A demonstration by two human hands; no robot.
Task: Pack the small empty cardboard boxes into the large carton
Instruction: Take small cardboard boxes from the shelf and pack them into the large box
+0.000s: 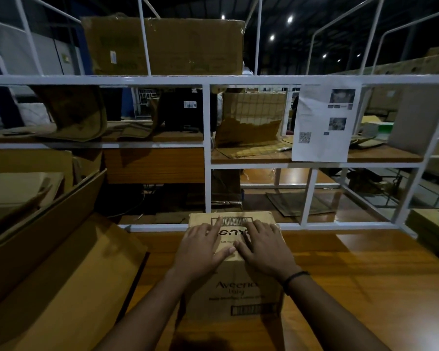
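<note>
Left hand (203, 245): I see fingers straight, flat on box (238, 287) top
Right hand (262, 247): same, thumbs touching
Box: under both palms, on table (352, 274)
Carton (61, 262): open, left of fingers

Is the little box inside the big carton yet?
No, the small box stands on the table under the left hand and right hand.

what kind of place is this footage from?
Most likely a warehouse packing station. A big carton sits on a white metal rack behind a wooden bench, a printed sheet with a QR code hangs on the rack, and lights shine from a high dark roof.
</note>
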